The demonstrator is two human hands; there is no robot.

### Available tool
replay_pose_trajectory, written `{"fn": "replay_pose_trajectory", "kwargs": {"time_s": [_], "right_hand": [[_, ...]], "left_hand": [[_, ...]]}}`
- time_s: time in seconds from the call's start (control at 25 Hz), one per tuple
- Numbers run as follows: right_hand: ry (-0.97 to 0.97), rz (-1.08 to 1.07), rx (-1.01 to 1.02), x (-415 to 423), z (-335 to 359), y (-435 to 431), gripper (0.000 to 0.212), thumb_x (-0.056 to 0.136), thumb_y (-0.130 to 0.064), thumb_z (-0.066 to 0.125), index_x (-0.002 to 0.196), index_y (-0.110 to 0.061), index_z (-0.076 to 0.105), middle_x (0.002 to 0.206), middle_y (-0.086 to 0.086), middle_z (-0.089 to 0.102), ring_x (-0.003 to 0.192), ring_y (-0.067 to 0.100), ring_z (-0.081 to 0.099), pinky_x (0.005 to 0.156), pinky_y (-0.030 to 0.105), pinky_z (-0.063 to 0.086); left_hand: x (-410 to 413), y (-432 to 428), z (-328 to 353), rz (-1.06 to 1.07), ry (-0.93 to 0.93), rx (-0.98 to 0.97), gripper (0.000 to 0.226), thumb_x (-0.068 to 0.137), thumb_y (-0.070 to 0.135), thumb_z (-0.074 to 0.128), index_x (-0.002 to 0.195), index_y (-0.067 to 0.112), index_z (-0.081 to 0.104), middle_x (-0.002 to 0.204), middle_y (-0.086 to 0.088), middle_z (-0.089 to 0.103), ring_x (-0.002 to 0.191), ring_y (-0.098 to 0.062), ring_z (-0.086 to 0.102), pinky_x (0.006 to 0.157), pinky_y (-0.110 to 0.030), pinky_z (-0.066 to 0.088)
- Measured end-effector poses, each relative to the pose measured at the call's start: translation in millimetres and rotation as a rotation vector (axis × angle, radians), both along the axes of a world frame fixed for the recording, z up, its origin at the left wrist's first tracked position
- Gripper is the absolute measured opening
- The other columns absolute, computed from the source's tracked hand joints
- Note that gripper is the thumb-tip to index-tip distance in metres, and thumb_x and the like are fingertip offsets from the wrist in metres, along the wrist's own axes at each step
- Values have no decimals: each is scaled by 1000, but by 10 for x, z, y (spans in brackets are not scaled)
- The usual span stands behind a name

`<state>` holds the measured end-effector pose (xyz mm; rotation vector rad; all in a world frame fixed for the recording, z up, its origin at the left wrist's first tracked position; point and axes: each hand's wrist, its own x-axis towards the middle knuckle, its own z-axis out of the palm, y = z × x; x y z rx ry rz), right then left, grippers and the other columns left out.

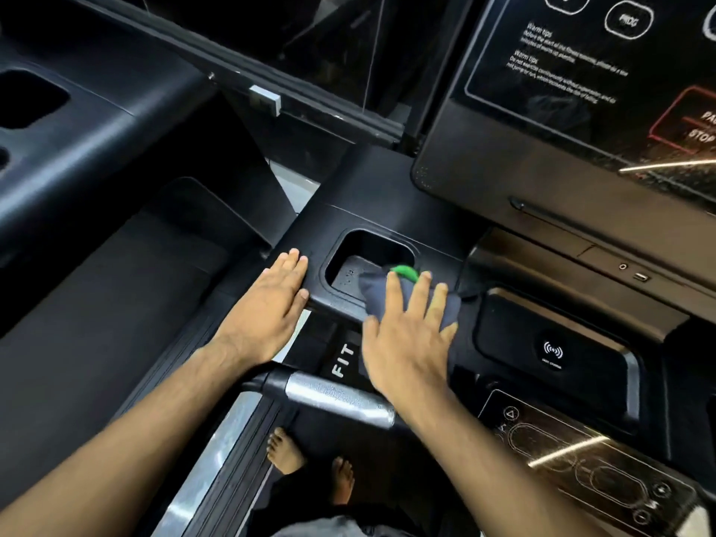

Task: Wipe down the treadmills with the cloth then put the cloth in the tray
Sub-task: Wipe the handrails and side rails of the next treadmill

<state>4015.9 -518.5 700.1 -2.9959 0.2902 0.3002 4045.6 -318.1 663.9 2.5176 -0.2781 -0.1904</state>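
Note:
A dark grey cloth (374,292) with a green patch lies over the right edge of a recessed tray (348,279) in the black treadmill console (387,188). My right hand (407,339) lies flat on the cloth with straight, spread fingers, pressing it against the console. Part of the cloth hangs into the tray; the rest is hidden under my palm. My left hand (267,304) rests flat on the console surface just left of the tray, fingers straight, holding nothing.
The console screen (581,83) rises at the upper right, with a wireless charging pad (554,350) and touch panel (581,467) below it. A silver handlebar grip (341,399) crosses beneath my hands. A second treadmill console (58,122) stands at left. Bare feet (310,463) stand on the belt.

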Motion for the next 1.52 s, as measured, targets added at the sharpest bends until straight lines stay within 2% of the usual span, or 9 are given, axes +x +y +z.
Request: {"fn": "replay_pose_trajectory", "kwargs": {"time_s": [0.16, 0.28, 0.64, 0.76, 0.92, 1.04, 1.16, 1.32, 1.52], "right_hand": [[-31, 263, 8, 108, -14, 343, 67, 101, -48, 33, 159, -28, 6, 167, 11, -4, 152, 38, -4, 117, 63, 10], [-136, 576, -71, 132, -87, 278, 69, 99, -48, 40, 158, -32, 10, 167, 8, 8, 151, 35, 12, 113, 61, 27], [-175, 772, -154, 313, -200, 342, 71, 93, -45, 51, 156, -31, 22, 165, 8, 18, 149, 36, 23, 101, 56, 45], [-213, 718, -187, 262, -219, 191, 68, 94, -44, 48, 156, -30, 25, 163, 9, 25, 146, 36, 29, 103, 56, 42], [-141, 634, -148, 578, -194, 770, 65, 99, -47, 39, 157, -25, 21, 166, 12, 13, 150, 43, 13, 109, 61, 35], [-206, 653, -196, 301, -260, 455, 68, 97, -48, 43, 157, -27, 21, 165, 14, 16, 146, 41, 25, 106, 60, 39], [-124, 414, -147, 520, -208, 698, 68, 99, -50, 37, 158, -24, 14, 164, 23, 8, 143, 45, 30, 105, 60, 39], [-7, 452, -128, 528, -122, 646, 92, 88, -62, 51, 158, -32, -1, 165, 18, -4, 147, 44, 19, 110, 68, 25], [105, 558, -321, 132, 114, 27, 102, 87, -19, 67, 155, -43, -6, 166, 8, -7, 152, 37, 4, 113, 62, 28]], "left_hand": [[-185, 86, -25, 29, 19, -16, 54, 105, 27, 31, 155, 15, 15, 163, 1, 6, 144, 0, -4, 116, -17, -4], [-229, 111, -23, 29, 25, -25, 54, 105, 25, 32, 155, 15, 14, 163, 1, 6, 146, -2, -3, 117, -19, -2], [-327, 265, -41, 3, 59, -60, 55, 105, 25, 33, 155, 14, 11, 162, 3, 3, 147, -2, -4, 119, -20, -2], [-355, 293, -71, -6, 54, -56, 56, 105, 28, 31, 155, 15, 10, 163, 3, 1, 146, -1, -7, 115, -13, -6], [-372, 334, -76, -8, 50, -63, 56, 105, 32, 29, 155, 18, 9, 162, 7, 0, 144, 3, -9, 114, -12, -7], [-365, 320, -70, -28, 50, -63, 56, 106, 32, 27, 155, 18, 5, 161, 9, -5, 144, 4, -12, 113, -12, -9], [-359, 365, -82, -50, 38, -44, 56, 106, 32, 27, 155, 17, 6, 161, 7, -3, 144, 2, -11, 113, -12, -9], [-320, 446, -82, -102, 36, -29, 56, 105, 32, 27, 155, 16, 8, 162, 4, 0, 145, 0, -9, 114, -14, -7], [-275, 403, -41, -82, 54, -76, 55, 105, 31, 30, 155, 16, 12, 162, 4, 4, 145, 1, -5, 115, -15, -4]]}}
